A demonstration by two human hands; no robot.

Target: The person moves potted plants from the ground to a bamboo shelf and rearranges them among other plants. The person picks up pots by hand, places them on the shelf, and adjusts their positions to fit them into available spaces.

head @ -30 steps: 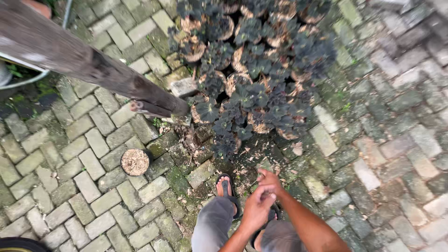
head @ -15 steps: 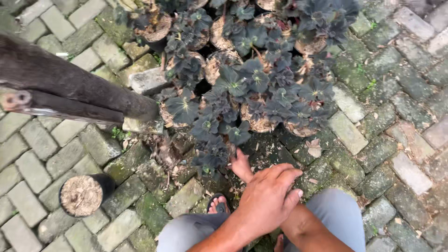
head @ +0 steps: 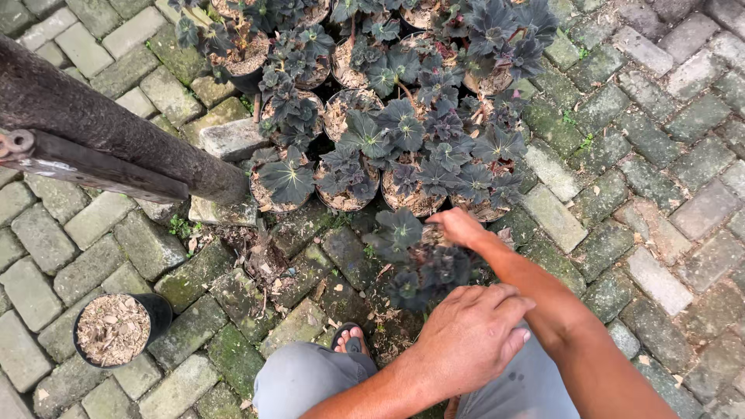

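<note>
My right hand (head: pixel 459 226) reaches forward over a dark-leaved potted plant (head: pixel 419 268) that stands alone in front of me, its fingers at the leaves beside the front row of pots. What the fingers grip is hidden by foliage. My left hand (head: pixel 475 335) rests flat on my grey-trousered knee (head: pixel 512 388), fingers slightly spread, holding nothing. A cluster of several similar dark-leaved plants in black pots (head: pixel 372 116) fills the paving beyond.
A thick tilted trunk or post (head: pixel 116 128) with a metal bar crosses the left side. A lone black pot filled with dry husk (head: pixel 115 330) stands at lower left. A loose paving brick (head: pixel 233 140) lies by the pots. My sandalled foot (head: pixel 353 340) stands on mossy pavers.
My right hand has stretched forward from my knee to the nearest plant. My left hand stays on the knee, and the view has dropped closer to the pots.
</note>
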